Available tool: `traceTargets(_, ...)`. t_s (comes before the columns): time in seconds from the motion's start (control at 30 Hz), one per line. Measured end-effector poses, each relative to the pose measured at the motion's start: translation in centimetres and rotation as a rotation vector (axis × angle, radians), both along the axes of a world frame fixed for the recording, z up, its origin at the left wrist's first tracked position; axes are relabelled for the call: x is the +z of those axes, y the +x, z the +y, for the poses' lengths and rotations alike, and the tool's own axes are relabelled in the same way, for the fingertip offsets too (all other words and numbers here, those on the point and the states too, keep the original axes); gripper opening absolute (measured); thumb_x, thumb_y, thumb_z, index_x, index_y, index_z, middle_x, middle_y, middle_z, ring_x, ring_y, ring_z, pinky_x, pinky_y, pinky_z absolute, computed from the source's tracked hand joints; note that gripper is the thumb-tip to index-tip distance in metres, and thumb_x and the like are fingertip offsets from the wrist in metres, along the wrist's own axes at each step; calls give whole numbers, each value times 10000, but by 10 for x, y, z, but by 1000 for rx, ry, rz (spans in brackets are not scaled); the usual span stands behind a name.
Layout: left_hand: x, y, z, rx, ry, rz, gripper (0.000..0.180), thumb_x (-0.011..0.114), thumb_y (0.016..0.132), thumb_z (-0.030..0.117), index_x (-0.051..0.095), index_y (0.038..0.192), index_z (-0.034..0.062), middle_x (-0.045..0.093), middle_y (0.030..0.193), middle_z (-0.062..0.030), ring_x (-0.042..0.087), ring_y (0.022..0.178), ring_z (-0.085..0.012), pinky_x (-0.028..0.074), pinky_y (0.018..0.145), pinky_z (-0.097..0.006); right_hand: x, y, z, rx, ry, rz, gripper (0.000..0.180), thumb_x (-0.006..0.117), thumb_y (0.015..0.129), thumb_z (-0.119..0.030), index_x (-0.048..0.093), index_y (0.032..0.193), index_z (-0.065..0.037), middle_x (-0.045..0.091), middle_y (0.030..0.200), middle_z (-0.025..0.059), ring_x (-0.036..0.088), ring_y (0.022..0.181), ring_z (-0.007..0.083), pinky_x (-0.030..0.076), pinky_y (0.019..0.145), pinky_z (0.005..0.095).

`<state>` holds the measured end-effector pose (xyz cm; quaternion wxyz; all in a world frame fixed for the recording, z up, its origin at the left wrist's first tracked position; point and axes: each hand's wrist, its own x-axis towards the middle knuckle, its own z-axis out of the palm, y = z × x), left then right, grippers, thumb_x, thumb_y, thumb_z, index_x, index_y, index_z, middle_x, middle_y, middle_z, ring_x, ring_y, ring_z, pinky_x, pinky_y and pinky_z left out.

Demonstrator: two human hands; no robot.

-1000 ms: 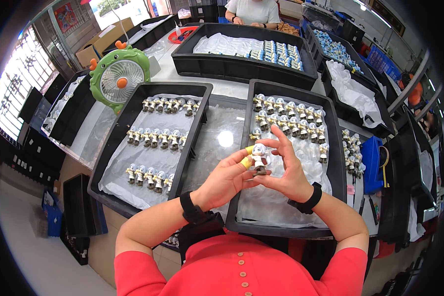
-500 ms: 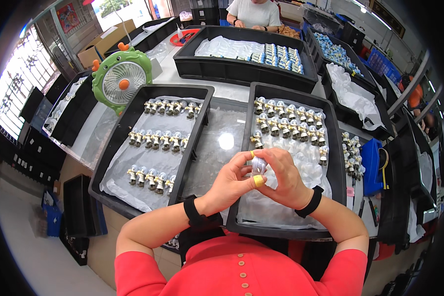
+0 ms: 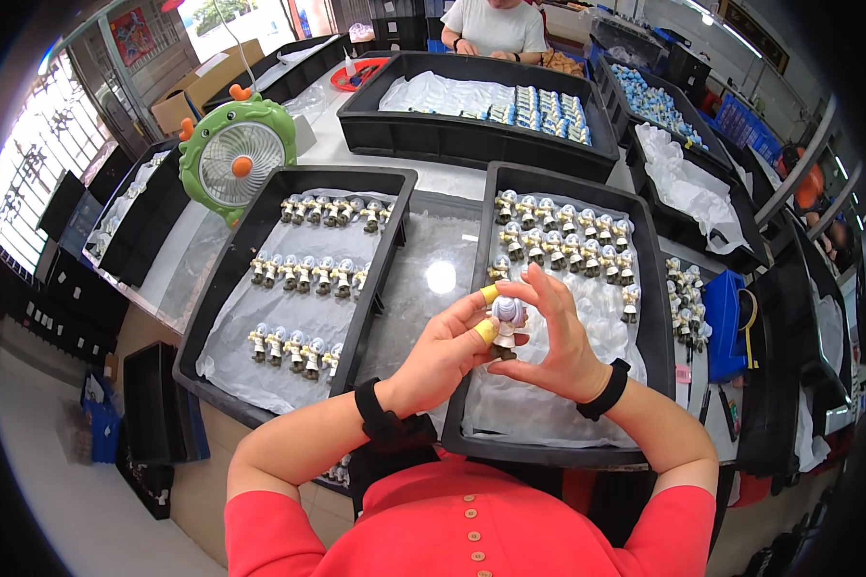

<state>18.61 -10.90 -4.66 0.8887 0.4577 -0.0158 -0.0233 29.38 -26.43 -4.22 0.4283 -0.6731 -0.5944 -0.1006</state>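
Figurine [image 3: 506, 322] sits pinched between the left hand [image 3: 440, 356] and right hand [image 3: 560, 344], both clamped on it, with a black tray [image 3: 654, 317] directly beneath them.

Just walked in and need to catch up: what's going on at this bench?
A person in a red top holds one small figurine up between both hands, the left hand wearing yellow finger covers and the right hand cupping it. It sits above the right black tray, which holds rows of similar figurines. The left tray holds three more rows.
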Motion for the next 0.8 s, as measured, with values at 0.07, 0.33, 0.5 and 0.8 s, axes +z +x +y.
traceTargets(0.07, -2, 0, 2, -26, -31, 8, 445, 439, 986, 192, 321, 1389, 49, 528, 1244, -89, 565, 1126, -245, 503, 883, -353, -1, 1, -1, 3, -32, 52, 1102, 860, 570, -199, 205, 1447, -72, 565, 1242, 88, 435, 1182, 305, 314, 1001, 420)
traceTargets(0.33, -2, 1, 3, -80, -91, 26, 455, 439, 990, 252, 328, 1387, 58, 530, 1235, -60, 567, 1120, -215, 508, 852, -322, 0, 0, -3, 32, -61, 240, 1086, 859, 592, -215, 206, 1448, -67, 574, 1232, 88, 453, 1162, 301, 326, 1008, 409)
traceTargets(0.5, -5, 2, 5, -81, -81, 16, 462, 457, 982, 256, 334, 1381, 57, 526, 1238, -62, 563, 1125, -214, 506, 872, -326, 4, 1, -4, 20, -108, 150, 1093, 859, 604, -181, 182, 1454, -66, 554, 1251, 120, 473, 1192, 260, 339, 1026, 398)
traceTargets(0.8, -4, 2, 5, -83, -76, 19, 481, 476, 973, 265, 332, 1380, 54, 525, 1241, -69, 558, 1135, -221, 497, 890, -340, 6, -1, -3, 23, -64, 128, 1006, 849, 613, -231, 274, 1419, -53, 562, 1233, 112, 448, 1151, 295, 338, 994, 397)
